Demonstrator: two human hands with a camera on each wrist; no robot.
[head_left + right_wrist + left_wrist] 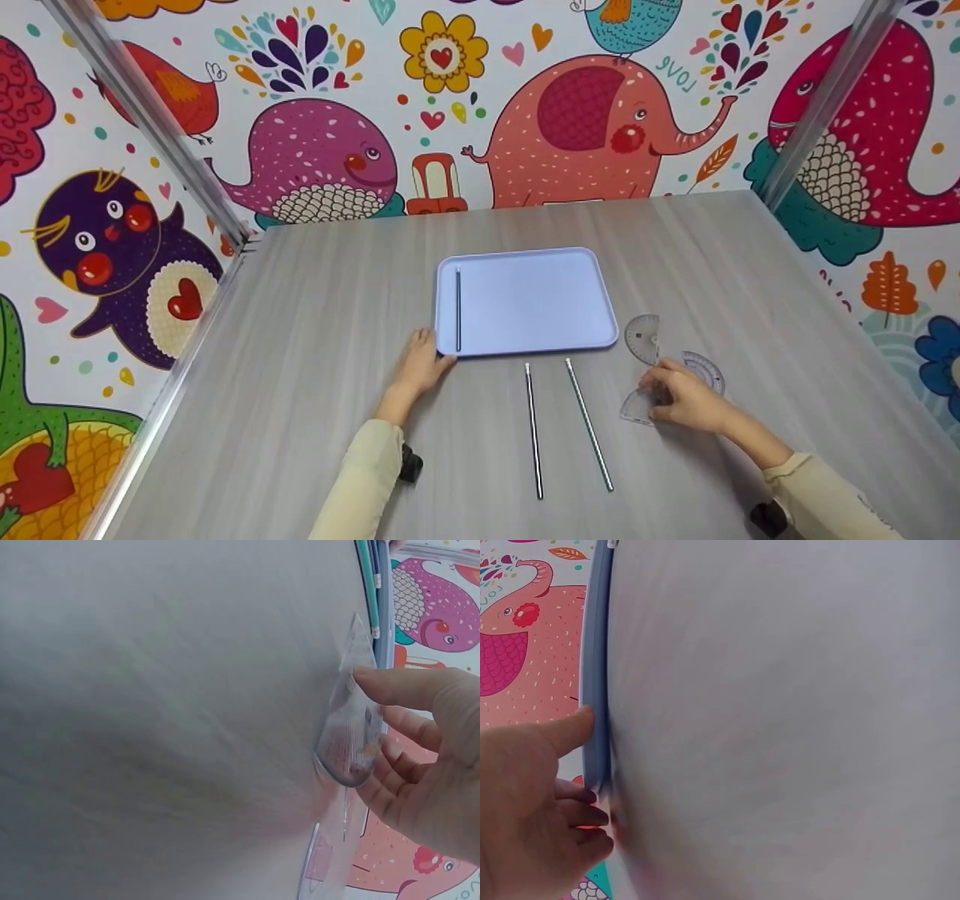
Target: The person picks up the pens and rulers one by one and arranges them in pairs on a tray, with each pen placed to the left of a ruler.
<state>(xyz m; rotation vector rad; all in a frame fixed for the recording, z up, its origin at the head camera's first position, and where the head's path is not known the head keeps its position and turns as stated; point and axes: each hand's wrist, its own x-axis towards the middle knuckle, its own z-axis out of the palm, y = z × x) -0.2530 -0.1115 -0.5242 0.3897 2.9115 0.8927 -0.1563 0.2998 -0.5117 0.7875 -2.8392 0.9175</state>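
Note:
My left hand point(420, 369) holds the near left corner of a pale blue tray point(532, 300), thumb along its front edge and fingers round the side. A dark pencil point(458, 309) lies along the tray's left side. Thumb and fingertips of my right hand point(694, 401) pinch a clear semicircular protractor point(352, 727), which is tilted up in the right wrist view. Two more protractors lie just beyond that hand: a clear one point(642, 337) near the tray's right corner, and another point(706, 369) partly covered by the hand.
Two pencils lie on the grey table in front of the tray, a dark one point(533, 431) and a greenish one point(589, 425). Metal posts point(172, 142) and walls with cartoon animals point(585, 135) enclose the table's back and sides.

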